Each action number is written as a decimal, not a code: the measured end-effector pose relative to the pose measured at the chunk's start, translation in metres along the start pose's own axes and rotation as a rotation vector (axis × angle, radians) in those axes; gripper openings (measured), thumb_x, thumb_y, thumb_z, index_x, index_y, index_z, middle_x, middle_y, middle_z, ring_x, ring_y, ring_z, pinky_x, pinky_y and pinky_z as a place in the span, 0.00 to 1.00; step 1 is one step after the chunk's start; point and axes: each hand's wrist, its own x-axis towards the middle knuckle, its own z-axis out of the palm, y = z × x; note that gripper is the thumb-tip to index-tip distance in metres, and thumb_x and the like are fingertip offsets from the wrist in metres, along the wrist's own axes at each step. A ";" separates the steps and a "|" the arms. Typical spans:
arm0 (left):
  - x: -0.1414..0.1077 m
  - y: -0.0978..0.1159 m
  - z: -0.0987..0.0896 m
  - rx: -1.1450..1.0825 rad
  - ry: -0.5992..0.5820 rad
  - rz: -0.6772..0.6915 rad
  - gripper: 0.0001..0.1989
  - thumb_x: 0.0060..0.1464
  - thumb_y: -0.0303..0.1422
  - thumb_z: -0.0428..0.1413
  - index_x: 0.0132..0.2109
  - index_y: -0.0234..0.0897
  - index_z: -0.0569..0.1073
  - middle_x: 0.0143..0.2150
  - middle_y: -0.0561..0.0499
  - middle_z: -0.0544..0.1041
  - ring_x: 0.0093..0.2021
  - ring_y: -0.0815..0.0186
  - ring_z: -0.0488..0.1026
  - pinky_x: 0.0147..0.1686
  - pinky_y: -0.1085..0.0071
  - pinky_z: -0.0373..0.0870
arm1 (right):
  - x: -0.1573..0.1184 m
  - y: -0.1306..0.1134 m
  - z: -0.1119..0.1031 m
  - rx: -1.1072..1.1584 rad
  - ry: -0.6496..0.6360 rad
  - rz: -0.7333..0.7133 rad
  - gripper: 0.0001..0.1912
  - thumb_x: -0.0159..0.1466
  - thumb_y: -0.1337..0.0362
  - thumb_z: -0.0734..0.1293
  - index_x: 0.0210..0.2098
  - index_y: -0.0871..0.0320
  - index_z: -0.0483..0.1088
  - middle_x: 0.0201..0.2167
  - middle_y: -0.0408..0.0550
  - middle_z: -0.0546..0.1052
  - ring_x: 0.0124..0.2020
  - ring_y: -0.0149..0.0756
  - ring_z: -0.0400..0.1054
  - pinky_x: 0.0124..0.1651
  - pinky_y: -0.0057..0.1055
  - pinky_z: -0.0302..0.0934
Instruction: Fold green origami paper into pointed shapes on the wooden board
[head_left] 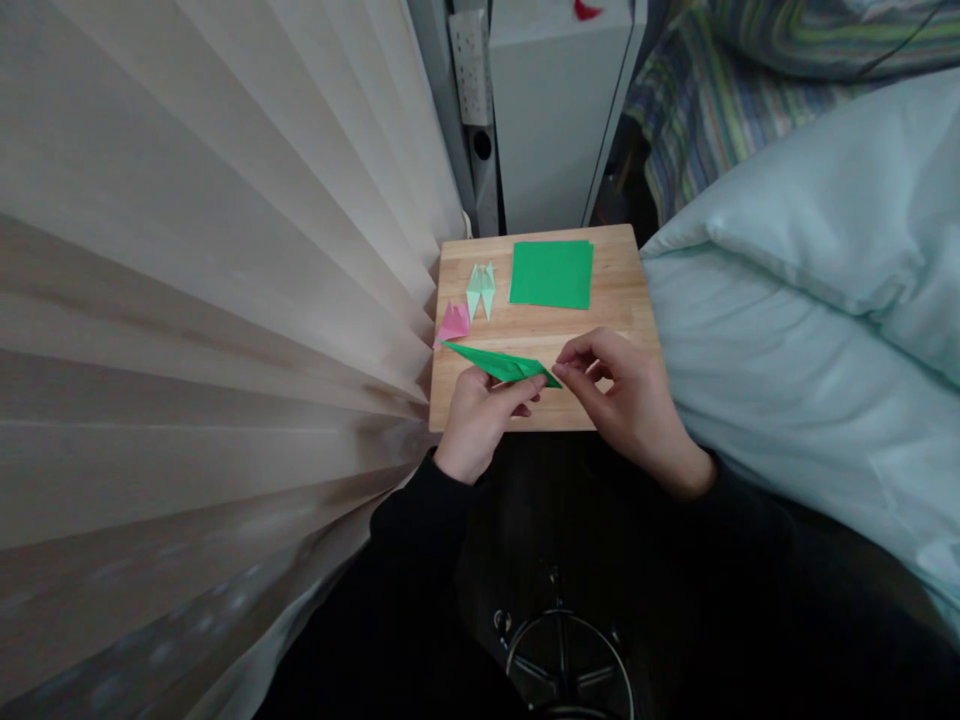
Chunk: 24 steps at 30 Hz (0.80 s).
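A long, narrow piece of green folded origami paper [502, 362] is held a little above the wooden board, one sharp point toward the left. My left hand [484, 405] grips its lower edge, thumb on top and fingers beneath. At its right end, the thumb and index finger of my right hand [626, 395] come together in a pinch on the edge near the tip. Behind the paper lie a pink folded origami piece [453, 323] and a pale green one [481, 290] with several points. To their right rests a stack of flat green paper [551, 274].
The small wooden tabletop [615, 320] stands between a pleated curtain [300, 250] at left and a pale blue duvet [787, 300] at right. A light grey cabinet [559, 120] rises behind it, with a red scrap [587, 10] on top. Below is a round metal chair base [566, 660].
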 end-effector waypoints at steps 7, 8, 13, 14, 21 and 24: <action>0.001 0.003 0.000 -0.222 -0.010 -0.056 0.17 0.39 0.33 0.74 0.36 0.35 0.78 0.32 0.54 0.79 0.30 0.74 0.74 0.33 0.76 0.72 | -0.001 -0.002 0.003 0.034 -0.103 0.018 0.06 0.69 0.61 0.68 0.36 0.56 0.73 0.33 0.46 0.75 0.35 0.36 0.70 0.31 0.31 0.63; 0.001 0.003 0.000 -0.244 -0.022 -0.061 0.16 0.40 0.33 0.74 0.36 0.35 0.78 0.33 0.53 0.80 0.31 0.73 0.75 0.34 0.75 0.74 | -0.001 -0.002 0.003 0.076 -0.115 0.053 0.08 0.68 0.59 0.69 0.36 0.56 0.73 0.33 0.46 0.75 0.34 0.35 0.69 0.31 0.30 0.63; 0.002 0.003 -0.001 -0.236 -0.005 -0.089 0.15 0.44 0.36 0.72 0.35 0.34 0.78 0.33 0.52 0.80 0.31 0.72 0.75 0.32 0.75 0.72 | -0.001 -0.003 0.003 0.297 -0.136 0.238 0.16 0.66 0.50 0.71 0.33 0.57 0.75 0.27 0.43 0.74 0.27 0.31 0.65 0.26 0.29 0.59; 0.003 0.003 -0.002 -0.233 0.020 -0.079 0.15 0.44 0.36 0.72 0.35 0.35 0.78 0.32 0.53 0.79 0.30 0.73 0.74 0.31 0.76 0.71 | 0.000 -0.003 0.003 0.326 -0.131 0.270 0.16 0.64 0.49 0.72 0.32 0.57 0.75 0.25 0.43 0.73 0.26 0.31 0.64 0.26 0.29 0.58; 0.003 0.003 -0.003 -0.118 0.013 -0.005 0.13 0.44 0.36 0.72 0.32 0.33 0.78 0.26 0.54 0.76 0.25 0.75 0.68 0.25 0.77 0.64 | 0.004 -0.003 0.000 0.534 -0.251 0.509 0.19 0.59 0.47 0.74 0.28 0.57 0.75 0.25 0.44 0.76 0.21 0.29 0.65 0.20 0.26 0.57; 0.001 0.004 -0.003 -0.068 -0.032 0.012 0.12 0.45 0.35 0.71 0.30 0.34 0.78 0.24 0.54 0.75 0.23 0.75 0.67 0.24 0.77 0.61 | 0.004 -0.007 -0.001 0.604 -0.284 0.562 0.19 0.57 0.47 0.76 0.27 0.57 0.75 0.27 0.44 0.77 0.22 0.28 0.67 0.19 0.24 0.59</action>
